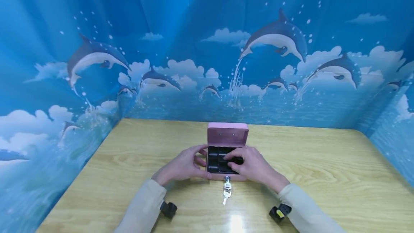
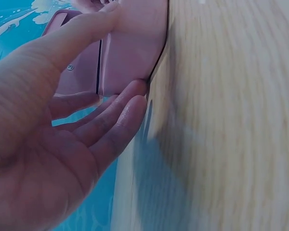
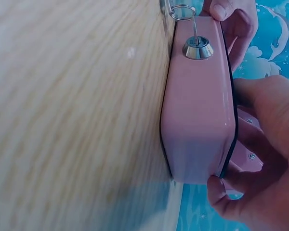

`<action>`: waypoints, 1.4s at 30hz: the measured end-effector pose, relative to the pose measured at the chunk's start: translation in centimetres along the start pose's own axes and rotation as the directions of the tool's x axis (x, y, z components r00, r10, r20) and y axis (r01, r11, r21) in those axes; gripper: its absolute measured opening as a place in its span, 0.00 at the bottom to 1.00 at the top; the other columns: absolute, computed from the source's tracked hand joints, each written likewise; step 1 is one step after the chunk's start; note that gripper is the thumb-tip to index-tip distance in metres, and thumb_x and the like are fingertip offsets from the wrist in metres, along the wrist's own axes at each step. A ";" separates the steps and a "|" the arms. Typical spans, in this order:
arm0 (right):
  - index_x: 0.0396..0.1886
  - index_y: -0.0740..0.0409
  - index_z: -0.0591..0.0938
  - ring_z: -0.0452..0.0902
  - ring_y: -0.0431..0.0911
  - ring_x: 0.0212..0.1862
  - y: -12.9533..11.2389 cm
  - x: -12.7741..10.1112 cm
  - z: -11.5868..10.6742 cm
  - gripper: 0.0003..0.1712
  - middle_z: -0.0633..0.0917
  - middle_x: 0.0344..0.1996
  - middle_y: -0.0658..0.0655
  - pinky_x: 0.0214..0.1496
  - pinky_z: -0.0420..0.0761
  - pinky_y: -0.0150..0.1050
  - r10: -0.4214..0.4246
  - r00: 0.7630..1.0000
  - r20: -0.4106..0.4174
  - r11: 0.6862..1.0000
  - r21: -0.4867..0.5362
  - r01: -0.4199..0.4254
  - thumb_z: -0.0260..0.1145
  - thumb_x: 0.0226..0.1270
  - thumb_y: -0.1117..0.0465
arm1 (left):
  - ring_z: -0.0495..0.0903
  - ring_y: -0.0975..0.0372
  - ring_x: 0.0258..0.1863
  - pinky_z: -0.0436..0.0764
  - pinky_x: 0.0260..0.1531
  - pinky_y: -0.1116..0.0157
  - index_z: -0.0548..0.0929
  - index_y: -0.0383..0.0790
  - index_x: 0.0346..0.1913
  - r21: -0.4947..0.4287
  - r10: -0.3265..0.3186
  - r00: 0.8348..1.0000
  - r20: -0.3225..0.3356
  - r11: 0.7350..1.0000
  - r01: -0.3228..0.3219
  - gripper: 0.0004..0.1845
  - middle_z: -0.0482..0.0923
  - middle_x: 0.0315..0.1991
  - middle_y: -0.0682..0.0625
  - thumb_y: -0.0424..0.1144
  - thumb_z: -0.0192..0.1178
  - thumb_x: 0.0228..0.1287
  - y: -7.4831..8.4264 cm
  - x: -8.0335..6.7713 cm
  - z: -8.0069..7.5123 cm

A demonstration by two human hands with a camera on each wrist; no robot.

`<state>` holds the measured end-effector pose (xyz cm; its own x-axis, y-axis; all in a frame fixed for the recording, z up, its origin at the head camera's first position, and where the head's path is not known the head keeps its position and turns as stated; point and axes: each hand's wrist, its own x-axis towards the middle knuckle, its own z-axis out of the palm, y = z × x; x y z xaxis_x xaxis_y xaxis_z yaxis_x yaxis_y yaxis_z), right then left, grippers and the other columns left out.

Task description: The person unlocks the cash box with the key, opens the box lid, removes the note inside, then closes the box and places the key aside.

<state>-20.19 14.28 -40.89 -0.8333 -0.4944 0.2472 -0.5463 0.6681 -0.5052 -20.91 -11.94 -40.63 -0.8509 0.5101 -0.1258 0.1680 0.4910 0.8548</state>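
I've got the little pink cash box (image 1: 227,143) sitting mid-table on the wooden table (image 1: 129,175), lid up and leaning back toward the far side, the black coin tray (image 1: 217,159) showing inside. My left hand (image 1: 182,166) cups the left wall of the box, fingers fairly straight and spread, thumb up along the top edge and fingertips (image 2: 135,94) touching the lower corner, so it is bracing more than gripping. My right hand (image 1: 253,164) curls over the right side, fingers reaching down into the tray while the thumb hooks the near corner. The keys (image 1: 227,191) hang from the lock (image 3: 197,48) on the near face and lie on the table. It looks like thin painted metal: stiff, probably light, and smooth enough to slide on this wood. The hinged lid could flop, so I judge the side walls the safest hold, keeping clear of the dangling keys.
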 end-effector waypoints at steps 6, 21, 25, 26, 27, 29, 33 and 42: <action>0.41 0.46 0.92 0.86 0.45 0.45 0.1 0.1 0.0 0.10 0.92 0.40 0.47 0.49 0.87 0.45 -0.021 0.999 0.029 1.000 0.009 0.020 0.73 0.63 0.64 | 0.84 0.54 0.55 0.87 0.55 0.59 0.59 0.40 0.80 0.001 -0.007 1.000 0.007 1.000 0.007 0.57 0.75 0.65 0.41 0.42 0.81 0.48 -0.1 -0.1 -0.1; 0.39 0.47 0.92 0.86 0.42 0.39 -0.1 0.1 0.3 0.11 0.92 0.37 0.46 0.43 0.85 0.37 -0.086 0.996 -0.004 0.996 -0.022 0.086 0.72 0.60 0.67 | 0.83 0.52 0.58 0.86 0.58 0.56 0.59 0.42 0.80 -0.030 -0.029 0.999 0.014 0.999 0.029 0.56 0.74 0.68 0.40 0.43 0.80 0.50 -0.3 -0.6 -0.3; 0.38 0.48 0.92 0.86 0.42 0.39 -0.2 0.3 0.0 0.11 0.92 0.36 0.46 0.44 0.85 0.38 -0.081 0.997 -0.004 0.996 -0.024 0.080 0.72 0.60 0.67 | 0.83 0.53 0.58 0.86 0.58 0.56 0.60 0.44 0.80 -0.030 -0.032 0.999 0.020 0.999 0.033 0.55 0.74 0.68 0.40 0.43 0.80 0.50 -0.2 -0.5 -0.5; 0.38 0.48 0.92 0.86 0.42 0.39 -0.3 0.4 -0.1 0.11 0.92 0.36 0.46 0.44 0.85 0.38 -0.080 0.997 -0.005 0.996 -0.027 0.080 0.72 0.60 0.67 | 0.83 0.53 0.58 0.86 0.58 0.56 0.60 0.44 0.80 -0.028 -0.034 0.999 0.021 0.999 0.034 0.55 0.74 0.68 0.41 0.43 0.80 0.51 -0.2 -0.4 -0.5; 0.38 0.49 0.92 0.86 0.42 0.40 -0.3 0.4 -0.1 0.11 0.92 0.36 0.46 0.44 0.85 0.39 -0.080 0.997 -0.003 0.996 -0.029 0.080 0.72 0.60 0.67 | 0.83 0.53 0.58 0.86 0.58 0.56 0.60 0.44 0.80 -0.024 -0.036 0.999 0.021 0.999 0.036 0.55 0.74 0.67 0.41 0.43 0.80 0.51 -0.2 -0.4 -0.6; 0.38 0.48 0.92 0.86 0.42 0.40 -0.4 0.5 -0.2 0.11 0.92 0.36 0.46 0.45 0.85 0.38 -0.079 0.997 -0.002 0.996 -0.034 0.079 0.72 0.60 0.67 | 0.83 0.53 0.58 0.86 0.58 0.56 0.60 0.44 0.80 -0.019 -0.041 0.999 0.022 0.999 0.041 0.55 0.74 0.68 0.41 0.43 0.80 0.51 -0.2 -0.4 -0.7; 0.38 0.49 0.93 0.86 0.42 0.40 -0.4 0.4 -0.4 0.10 0.92 0.36 0.46 0.44 0.84 0.38 -0.068 0.998 0.004 0.997 -0.032 0.068 0.71 0.61 0.67 | 0.83 0.53 0.58 0.85 0.58 0.56 0.60 0.43 0.79 -0.012 -0.032 0.999 0.030 0.999 0.032 0.54 0.74 0.68 0.41 0.42 0.80 0.51 -0.2 -0.3 -0.8; 0.40 0.47 0.92 0.86 0.44 0.44 -0.9 0.2 -1.3 0.11 0.92 0.38 0.46 0.48 0.85 0.43 -0.028 1.000 0.012 0.999 -0.018 0.028 0.70 0.63 0.67 | 0.83 0.54 0.58 0.86 0.57 0.57 0.60 0.44 0.79 -0.014 -0.039 0.999 0.029 0.999 0.040 0.55 0.74 0.68 0.42 0.44 0.80 0.51 -0.1 -0.4 -0.7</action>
<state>-19.95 14.30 -39.36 -0.8169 -0.5194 0.2509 -0.5706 0.6641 -0.4831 -20.97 -12.69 -40.27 -0.8419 0.5109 -0.1737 0.1275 0.5012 0.8559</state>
